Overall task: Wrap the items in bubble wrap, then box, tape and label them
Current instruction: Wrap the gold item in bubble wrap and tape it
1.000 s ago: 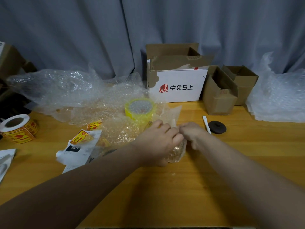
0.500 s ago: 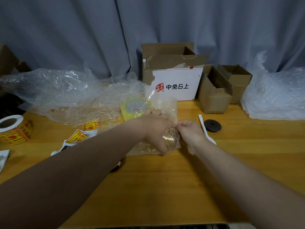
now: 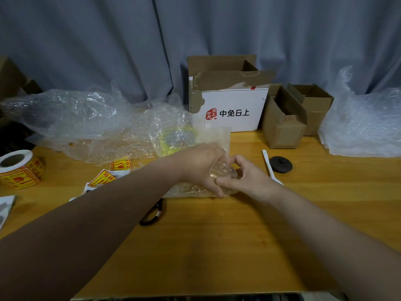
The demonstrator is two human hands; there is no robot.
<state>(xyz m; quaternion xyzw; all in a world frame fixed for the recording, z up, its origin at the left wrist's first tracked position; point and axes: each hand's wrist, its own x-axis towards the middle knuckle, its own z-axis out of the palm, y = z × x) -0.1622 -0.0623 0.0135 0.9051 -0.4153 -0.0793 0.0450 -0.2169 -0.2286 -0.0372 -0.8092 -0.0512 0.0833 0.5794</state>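
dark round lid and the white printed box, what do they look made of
Dark round lid: matte dark brown, no shine, small knob on top; probably unglazed clay, though dull metal can't be ruled out. White printed box: cardboard with a smooth white face; raw brown board shows where the surface is torn near its top.

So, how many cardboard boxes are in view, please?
3: white printed box back centre; front brown box and rear brown box right of it. Cardboard at left edge may be another.
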